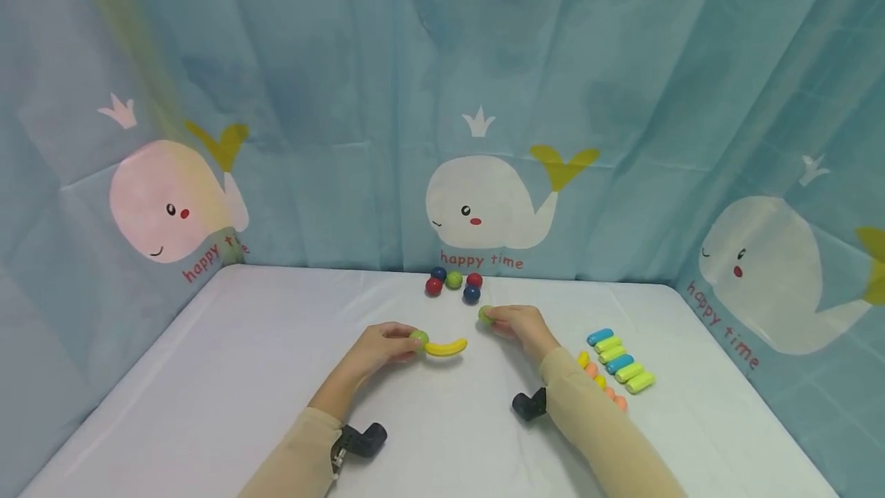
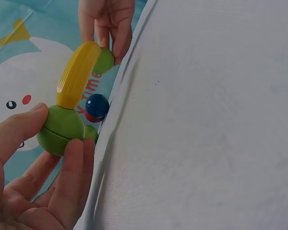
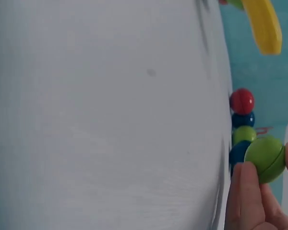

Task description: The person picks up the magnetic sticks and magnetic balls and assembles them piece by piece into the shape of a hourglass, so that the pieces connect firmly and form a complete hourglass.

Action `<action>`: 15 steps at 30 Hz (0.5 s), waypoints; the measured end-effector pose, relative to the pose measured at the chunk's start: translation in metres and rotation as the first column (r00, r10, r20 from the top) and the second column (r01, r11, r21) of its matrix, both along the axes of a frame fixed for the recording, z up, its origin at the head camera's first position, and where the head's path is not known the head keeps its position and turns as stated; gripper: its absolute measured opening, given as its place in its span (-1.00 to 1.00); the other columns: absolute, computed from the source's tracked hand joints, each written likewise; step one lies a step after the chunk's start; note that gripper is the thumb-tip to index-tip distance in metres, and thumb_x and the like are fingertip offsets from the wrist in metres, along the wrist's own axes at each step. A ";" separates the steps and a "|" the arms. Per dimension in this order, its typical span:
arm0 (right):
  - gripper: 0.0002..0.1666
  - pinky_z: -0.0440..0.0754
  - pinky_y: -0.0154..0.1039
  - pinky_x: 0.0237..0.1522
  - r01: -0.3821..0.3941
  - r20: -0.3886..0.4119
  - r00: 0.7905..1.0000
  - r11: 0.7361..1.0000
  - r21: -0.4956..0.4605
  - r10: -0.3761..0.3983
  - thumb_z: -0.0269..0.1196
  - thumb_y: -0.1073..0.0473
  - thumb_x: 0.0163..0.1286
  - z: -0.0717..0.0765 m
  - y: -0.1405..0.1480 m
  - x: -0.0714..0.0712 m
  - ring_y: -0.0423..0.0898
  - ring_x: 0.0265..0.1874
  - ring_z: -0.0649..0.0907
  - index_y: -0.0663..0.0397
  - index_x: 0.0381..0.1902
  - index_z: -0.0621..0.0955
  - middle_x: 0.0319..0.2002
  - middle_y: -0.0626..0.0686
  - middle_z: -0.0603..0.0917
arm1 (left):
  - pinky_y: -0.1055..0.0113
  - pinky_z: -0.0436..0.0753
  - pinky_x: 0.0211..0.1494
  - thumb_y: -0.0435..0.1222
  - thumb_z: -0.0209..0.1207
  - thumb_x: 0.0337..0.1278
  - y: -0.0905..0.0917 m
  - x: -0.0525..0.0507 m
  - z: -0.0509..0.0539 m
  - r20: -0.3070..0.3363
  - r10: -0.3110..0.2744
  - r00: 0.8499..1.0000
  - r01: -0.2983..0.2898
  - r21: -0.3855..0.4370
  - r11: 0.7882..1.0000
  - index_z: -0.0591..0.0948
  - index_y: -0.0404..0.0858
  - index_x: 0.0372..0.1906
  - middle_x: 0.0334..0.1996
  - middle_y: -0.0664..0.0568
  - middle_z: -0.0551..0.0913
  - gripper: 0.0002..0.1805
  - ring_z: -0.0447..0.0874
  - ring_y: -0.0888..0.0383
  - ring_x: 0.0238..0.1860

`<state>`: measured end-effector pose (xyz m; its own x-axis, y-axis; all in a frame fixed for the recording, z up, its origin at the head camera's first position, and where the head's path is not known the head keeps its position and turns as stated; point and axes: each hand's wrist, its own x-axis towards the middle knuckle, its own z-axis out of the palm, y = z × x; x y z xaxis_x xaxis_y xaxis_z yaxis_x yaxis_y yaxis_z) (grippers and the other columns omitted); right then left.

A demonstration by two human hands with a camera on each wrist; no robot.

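My left hand (image 1: 380, 346) pinches a green ball (image 2: 62, 132) with a seam round its middle, between thumb and fingers. Joined end-on to that ball is a yellow curved, banana-like stick (image 1: 447, 348), which points right in the head view and touches nothing at its free tip. My right hand (image 1: 524, 327) grips a second green ball (image 3: 266, 159) by thumb and fingertips, farther back and to the right, apart from the stick. In the left wrist view the yellow stick (image 2: 79, 74) overlaps part of that second ball (image 2: 104, 61).
Red, blue and green balls (image 1: 472, 295) cluster near the table's back edge. At right lie several blue and lime cylinders (image 1: 641, 383), with yellow and orange pieces (image 1: 591, 370) partly behind my right sleeve. A whale-print curtain (image 1: 332, 198) stands behind the white table (image 1: 276, 329).
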<state>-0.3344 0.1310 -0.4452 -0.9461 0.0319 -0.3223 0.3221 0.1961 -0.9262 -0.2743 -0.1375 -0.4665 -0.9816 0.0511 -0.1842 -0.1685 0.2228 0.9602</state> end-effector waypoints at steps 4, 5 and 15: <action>-0.51 0.66 -0.15 0.15 -0.055 0.039 0.997 0.977 -0.207 0.064 0.32 0.27 0.33 0.001 0.000 0.012 0.01 0.04 0.72 0.43 0.16 0.56 0.09 0.27 0.68 | 0.25 0.74 0.04 -0.22 0.42 0.05 -0.002 0.001 0.001 0.010 -0.006 1.000 0.005 0.007 1.000 0.69 -0.28 0.01 -0.09 -0.04 0.75 -0.60 0.77 0.14 -0.12; -0.52 0.67 -0.16 0.13 -0.065 0.048 0.996 0.969 -0.238 0.078 0.29 0.29 0.35 0.001 0.000 0.014 0.00 0.01 0.73 0.45 0.17 0.54 0.08 0.27 0.69 | 0.25 0.74 0.04 -0.22 0.42 0.06 -0.003 0.001 0.001 0.012 -0.004 1.000 0.004 0.008 1.000 0.69 -0.28 0.01 -0.09 -0.04 0.75 -0.60 0.77 0.14 -0.12; -0.56 0.72 -0.21 0.04 -0.082 0.131 0.982 0.927 -0.366 0.138 0.21 0.30 0.43 -0.001 0.000 0.030 0.00 -0.09 0.76 0.44 0.19 0.51 -0.08 0.22 0.74 | 0.26 0.73 0.05 -0.20 0.39 0.10 -0.002 0.002 0.000 0.008 0.000 1.000 -0.001 0.036 0.999 0.68 -0.30 0.04 -0.05 -0.06 0.74 -0.59 0.76 0.14 -0.10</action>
<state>-0.3049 0.1311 -0.4465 -0.8758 -0.2135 -0.4329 0.4598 -0.0961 -0.8828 -0.2724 -0.1394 -0.4670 -0.9802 0.0575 -0.1896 -0.1759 0.1880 0.9663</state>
